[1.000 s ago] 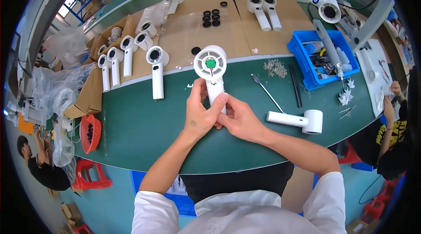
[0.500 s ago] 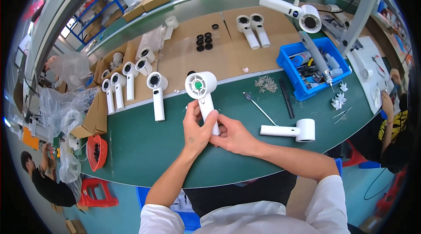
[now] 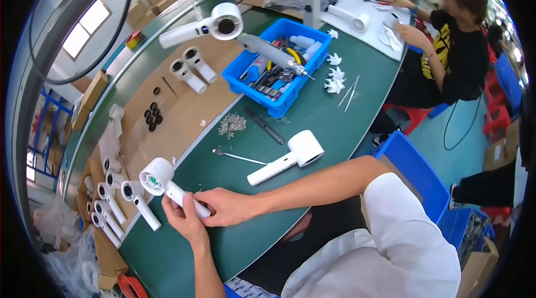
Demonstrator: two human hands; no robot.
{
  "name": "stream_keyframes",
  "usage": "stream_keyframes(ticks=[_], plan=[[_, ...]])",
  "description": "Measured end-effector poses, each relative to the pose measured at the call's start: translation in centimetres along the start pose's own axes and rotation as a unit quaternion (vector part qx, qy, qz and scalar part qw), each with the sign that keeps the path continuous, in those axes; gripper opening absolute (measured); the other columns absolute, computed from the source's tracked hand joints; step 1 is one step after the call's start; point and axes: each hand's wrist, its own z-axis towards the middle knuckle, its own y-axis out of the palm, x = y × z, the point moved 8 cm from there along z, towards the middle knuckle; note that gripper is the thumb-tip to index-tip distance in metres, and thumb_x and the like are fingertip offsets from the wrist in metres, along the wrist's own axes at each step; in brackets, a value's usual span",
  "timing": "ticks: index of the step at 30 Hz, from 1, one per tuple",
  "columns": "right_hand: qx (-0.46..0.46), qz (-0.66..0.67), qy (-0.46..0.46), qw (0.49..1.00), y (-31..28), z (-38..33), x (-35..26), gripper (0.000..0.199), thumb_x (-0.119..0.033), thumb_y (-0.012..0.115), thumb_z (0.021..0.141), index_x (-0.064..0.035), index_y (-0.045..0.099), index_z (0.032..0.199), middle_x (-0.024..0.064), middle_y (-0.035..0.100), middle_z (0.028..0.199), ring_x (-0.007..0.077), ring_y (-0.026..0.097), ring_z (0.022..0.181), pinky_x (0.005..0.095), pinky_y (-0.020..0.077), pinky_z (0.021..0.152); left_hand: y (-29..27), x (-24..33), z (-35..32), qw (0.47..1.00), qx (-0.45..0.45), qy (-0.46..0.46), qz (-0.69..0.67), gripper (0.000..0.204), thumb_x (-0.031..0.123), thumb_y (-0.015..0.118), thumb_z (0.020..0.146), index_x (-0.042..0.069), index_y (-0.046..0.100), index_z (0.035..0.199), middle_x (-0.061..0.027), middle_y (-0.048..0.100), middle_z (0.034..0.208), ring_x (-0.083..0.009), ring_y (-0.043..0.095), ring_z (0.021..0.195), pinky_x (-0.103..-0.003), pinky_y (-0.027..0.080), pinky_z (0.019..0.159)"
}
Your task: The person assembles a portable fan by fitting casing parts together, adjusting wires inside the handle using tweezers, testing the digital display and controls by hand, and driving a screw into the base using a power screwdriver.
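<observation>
both hands closed on white fan handle: left hand below grip, right hand beside; green surface beneath.

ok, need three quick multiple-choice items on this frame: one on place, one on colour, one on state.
1. Where does the spare white fan body lie?
A. on the green table
B. in the bin
C. on the cardboard

2. What colour is the parts bin?
A. red
B. blue
C. grey

3. How is the white handheld fan held?
A. left hand only
B. lying untouched
C. both hands on its handle

Key: 1 A, it rests on the green table; 2 B, its walls are blue; 3 C, left hand and right hand both grip the handle.
</observation>
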Motion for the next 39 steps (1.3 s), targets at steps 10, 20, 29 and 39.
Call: stream_keyframes(ticks=[10, 20, 29, 39], plan=[[0.002, 0.018, 0.012, 1.0, -0.3, -0.7, 0.5, 0.034, -0.014, 0.068, 0.079, 0.0057, 0.052, 0.102, 0.0193, 0.065, 0.085, 0.0294, 0.067, 0.076, 0.0382, 0.052, 0.064, 1.1, 0.1, -0.3, 1.0, -0.009, 0.003, -0.016, 0.04, 0.016, 0.059, 0.093, -0.004, 0.043, 0.124, -0.0096, 0.059, 0.09, -0.013, 0.056, 0.079, -0.026, 0.046, 0.069], [-0.021, 0.076, 0.108, 0.991, -0.2, -0.7, 1.2, 0.04, -0.013, 0.064, 0.086, -0.0027, 0.05, 0.122, 0.011, 0.066, 0.088, 0.016, 0.067, 0.07, 0.0292, 0.0528, 0.06, 0.6, -0.1, -0.1, 1.0, 0.012, -0.014, 0.004, 0.039, 0.001, 0.064, 0.087, -0.002, 0.046, 0.122, -0.0069, 0.057, 0.101, -0.0127, 0.056, 0.089, -0.026, 0.047, 0.078], [-0.076, 0.091, 0.177, 0.977, 1.1, -0.7, 1.7, 0.037, -0.008, 0.058, 0.09, 0.0011, 0.04, 0.122, 0.0081, 0.061, 0.089, 0.0125, 0.064, 0.069, 0.0259, 0.0519, 0.059, 0.3, 0.2, -0.4, 0.999, 0.015, -0.039, -0.028, 0.053, 0.006, 0.075, 0.08, -0.001, 0.042, 0.121, -0.0105, 0.059, 0.105, -0.0149, 0.059, 0.093, -0.03, 0.047, 0.082], [-0.081, 0.079, 0.177, 0.978, 1.5, -1.0, 1.3, 0.034, -0.007, 0.056, 0.091, 0.0003, 0.04, 0.12, 0.008, 0.06, 0.089, 0.0117, 0.063, 0.068, 0.0245, 0.0511, 0.058, 0.0, 0.5, -1.0, 0.999, 0.018, -0.025, -0.018, 0.055, 0.008, 0.076, 0.079, -0.002, 0.042, 0.121, -0.0112, 0.058, 0.105, -0.0154, 0.059, 0.093, -0.031, 0.048, 0.081]])
